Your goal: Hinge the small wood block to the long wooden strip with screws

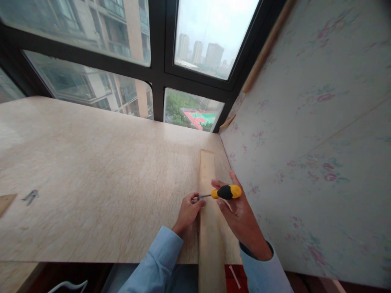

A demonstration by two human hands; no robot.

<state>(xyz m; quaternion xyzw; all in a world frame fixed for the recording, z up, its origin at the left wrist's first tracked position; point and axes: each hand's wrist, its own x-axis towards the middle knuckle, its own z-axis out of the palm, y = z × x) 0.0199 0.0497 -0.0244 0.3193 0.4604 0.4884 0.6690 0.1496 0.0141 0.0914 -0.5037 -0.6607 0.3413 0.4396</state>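
Observation:
A long pale wooden strip stands on edge on the marble-patterned counter, running from near the corner out past the front edge. My right hand grips the yellow and black handle of a screwdriver, its metal shaft pointing left at the strip's side. My left hand is pinched at the shaft's tip beside the strip, holding a small metal piece, probably a screw. Both sleeves are light blue.
Floral wallpaper rises close on the right. A dark-framed window closes off the back. Small metal screws and a wooden corner lie at the counter's left. A white cable hangs below the front edge.

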